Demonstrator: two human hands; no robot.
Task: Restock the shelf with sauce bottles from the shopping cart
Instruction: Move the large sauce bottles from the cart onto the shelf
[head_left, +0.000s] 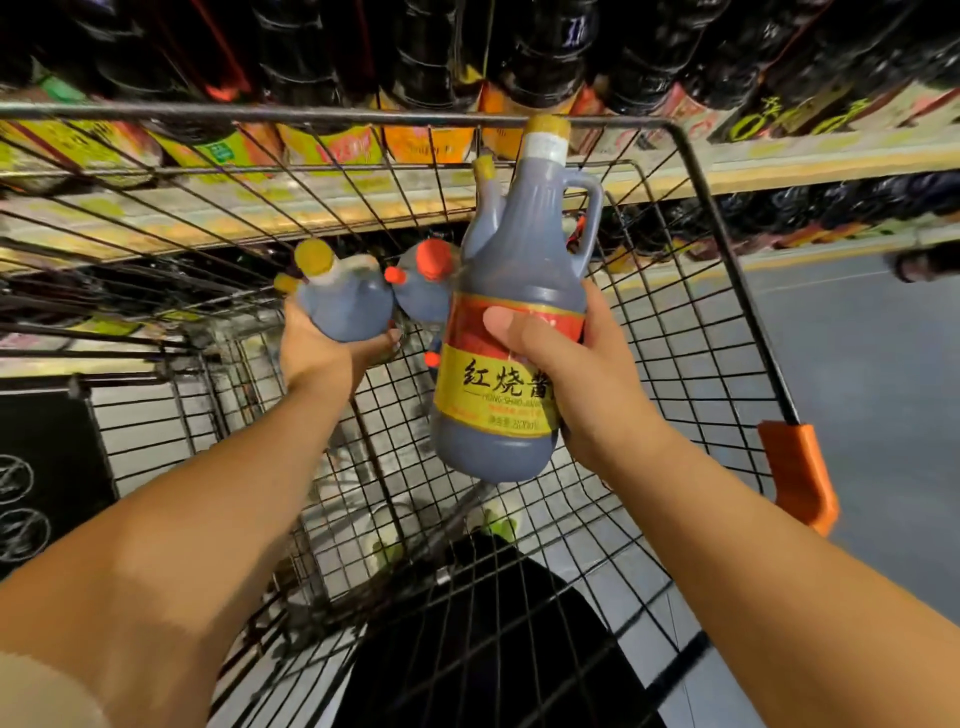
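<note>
Two hands reached over the shopping cart (719, 291), each gripping a bottle. The right hand (582, 374) wrapped its fingers (595, 312) and thumb round the label of a large yellow-capped bottle (519, 260), holding it upright. The left hand (317, 353) cupped a second yellow-capped bottle (343, 306) from below, fingers curled round its tilted body. A red-capped bottle (423, 291) showed between them, lower down. The shelf (779, 174), stocked with dark bottles, stood just beyond the cart.
</note>
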